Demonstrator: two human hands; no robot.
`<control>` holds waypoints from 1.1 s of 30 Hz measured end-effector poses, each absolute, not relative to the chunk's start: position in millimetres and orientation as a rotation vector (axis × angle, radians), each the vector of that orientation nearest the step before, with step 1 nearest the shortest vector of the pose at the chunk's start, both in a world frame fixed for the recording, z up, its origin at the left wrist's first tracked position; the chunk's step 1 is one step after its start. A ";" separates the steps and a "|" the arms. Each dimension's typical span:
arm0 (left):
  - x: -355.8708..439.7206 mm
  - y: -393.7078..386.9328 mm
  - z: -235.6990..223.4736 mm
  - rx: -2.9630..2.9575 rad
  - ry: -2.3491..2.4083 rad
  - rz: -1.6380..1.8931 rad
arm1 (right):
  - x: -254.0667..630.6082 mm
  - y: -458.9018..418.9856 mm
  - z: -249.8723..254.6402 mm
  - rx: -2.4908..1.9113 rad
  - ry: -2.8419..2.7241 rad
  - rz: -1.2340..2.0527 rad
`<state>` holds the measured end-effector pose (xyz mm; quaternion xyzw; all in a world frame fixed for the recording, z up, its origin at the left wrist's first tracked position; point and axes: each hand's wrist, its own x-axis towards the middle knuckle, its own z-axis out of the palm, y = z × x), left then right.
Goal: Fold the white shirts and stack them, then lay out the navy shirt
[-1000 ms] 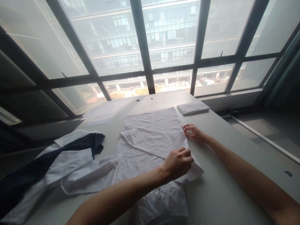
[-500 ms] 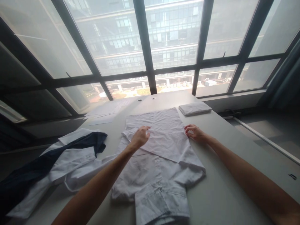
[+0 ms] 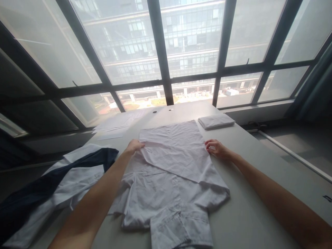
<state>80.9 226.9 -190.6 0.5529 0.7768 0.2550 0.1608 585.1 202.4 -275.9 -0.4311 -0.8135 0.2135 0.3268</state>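
Observation:
A white button-front shirt [image 3: 172,152] lies spread on the table, its far part folded over in a broad flat layer and its collar end toward me. My left hand [image 3: 134,146] is at the left edge of that layer, thumb and fingers closed on the cloth. Across from it, my right hand [image 3: 217,150] has its fingers curled together at the right edge, pinching the fabric there. A sleeve of the shirt sticks out at the lower right, and some cloth spreads to the left under my left forearm.
On the left lies a heap of white and dark navy clothes [image 3: 110,157]. A folded white cloth [image 3: 216,121] sits at the far right of the white table [image 3: 249,186]. Papers [image 3: 114,124] lie at the far left, near the large windows [image 3: 192,38].
My left hand has moved left from above the middle of the shirt to its left edge and closed on the cloth. My right hand has stayed at the right edge.

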 end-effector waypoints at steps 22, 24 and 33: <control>200.5 223.0 -172.1 2.161 2.052 0.809 | 584.3 204.8 -277.6 -1.088 -2.077 0.570; 246.1 183.4 -181.7 2.514 1.581 0.722 | 584.6 203.6 -277.1 -1.068 -2.089 0.572; 351.6 23.9 -213.5 2.769 1.145 0.198 | 590.5 203.5 -271.9 -1.027 -2.024 0.686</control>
